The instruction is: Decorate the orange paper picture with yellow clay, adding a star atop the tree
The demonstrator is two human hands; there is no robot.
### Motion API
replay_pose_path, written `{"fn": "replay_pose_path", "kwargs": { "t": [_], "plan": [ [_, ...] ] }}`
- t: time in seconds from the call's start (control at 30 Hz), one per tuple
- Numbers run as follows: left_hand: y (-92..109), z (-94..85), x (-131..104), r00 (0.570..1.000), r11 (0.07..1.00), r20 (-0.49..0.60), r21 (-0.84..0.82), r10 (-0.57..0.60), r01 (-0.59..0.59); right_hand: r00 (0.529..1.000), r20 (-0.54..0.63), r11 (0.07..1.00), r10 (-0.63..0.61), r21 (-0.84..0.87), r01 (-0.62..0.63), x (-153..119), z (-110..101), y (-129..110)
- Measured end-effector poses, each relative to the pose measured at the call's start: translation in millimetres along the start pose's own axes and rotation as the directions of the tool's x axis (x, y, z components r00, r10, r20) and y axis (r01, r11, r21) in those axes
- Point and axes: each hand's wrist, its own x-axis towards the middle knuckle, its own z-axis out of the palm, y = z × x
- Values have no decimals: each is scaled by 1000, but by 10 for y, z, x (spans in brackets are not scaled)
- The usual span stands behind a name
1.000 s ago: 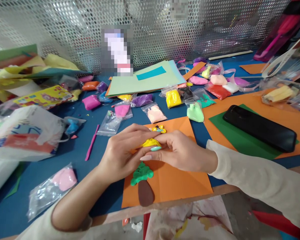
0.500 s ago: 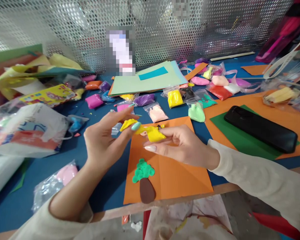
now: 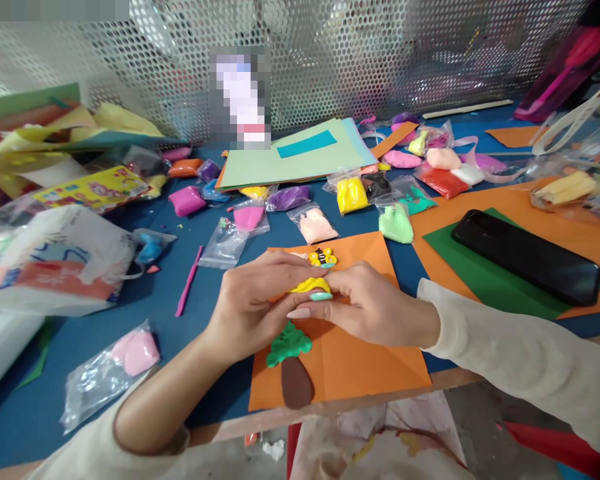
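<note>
Above the orange paper (image 3: 365, 360), my two hands meet around a lump of yellow modelling clay (image 3: 310, 285). My left hand (image 3: 260, 300) pinches it between thumb and fingers from the left. From the right, the fingertips of my right hand (image 3: 370, 303) close on the same lump, which they partly hide. Just beyond my fingers a small yellow and black clay bee (image 3: 323, 257) lies on the paper. Nearer to me, a clay tree with a green crown (image 3: 290, 343) and a brown trunk (image 3: 296, 383) lies flat on the sheet's left part.
Several bags of coloured clay, such as yellow (image 3: 352, 195) and light green (image 3: 396, 223), lie behind the paper. A magenta stick tool (image 3: 189, 281) is at the left. A black phone (image 3: 525, 257) rests on green paper at the right. Perforated metal (image 3: 320, 67) stands at the back.
The yellow clay was stretched out between my hands; now it is bunched into a compact lump. My left hand moved right and down to meet the right, uncovering the magenta tool and the bee.
</note>
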Motion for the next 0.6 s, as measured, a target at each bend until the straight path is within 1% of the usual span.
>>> {"fn": "replay_pose_path", "kwargs": {
  "t": [0.1, 0.2, 0.3, 0.37, 0.4, 0.43, 0.5, 0.57, 0.6],
  "plan": [
    [-2, -7, -13, 995, 996, -52, 18, -87, 88, 1000, -8, 1000, 19, 3, -19, 14, 4, -3],
    [-35, -35, -32, 979, 983, -119, 50, -169, 175, 994, 20, 992, 107, 58, -108, 11, 9, -22],
    [-85, -69, -60, 939, 960, -242, 75, -245, 270, 977, 88, 951, 195, 226, -210, 2, 9, -52],
    [-110, -81, -76, 898, 944, -332, 60, -287, 324, 965, 113, 897, 238, 355, -263, 2, 3, -72],
    [-116, -81, -79, 888, 943, -349, 35, -299, 331, 963, 115, 867, 245, 418, -271, 3, -2, -82],
    [-117, -76, -78, 891, 946, -338, 7, -304, 325, 965, 108, 841, 237, 475, -260, 5, -11, -91],
    [-106, -54, -65, 939, 965, -229, -20, -258, 261, 977, 95, 819, 189, 533, -210, 6, -33, -108],
    [-81, -23, -41, 981, 985, -88, -9, -173, 173, 982, 120, 855, 147, 484, -187, 1, -59, -119],
    [-67, -8, -29, 990, 991, -29, 4, -137, 137, 980, 145, 888, 138, 419, -187, -2, -70, -120]
  ]
}}
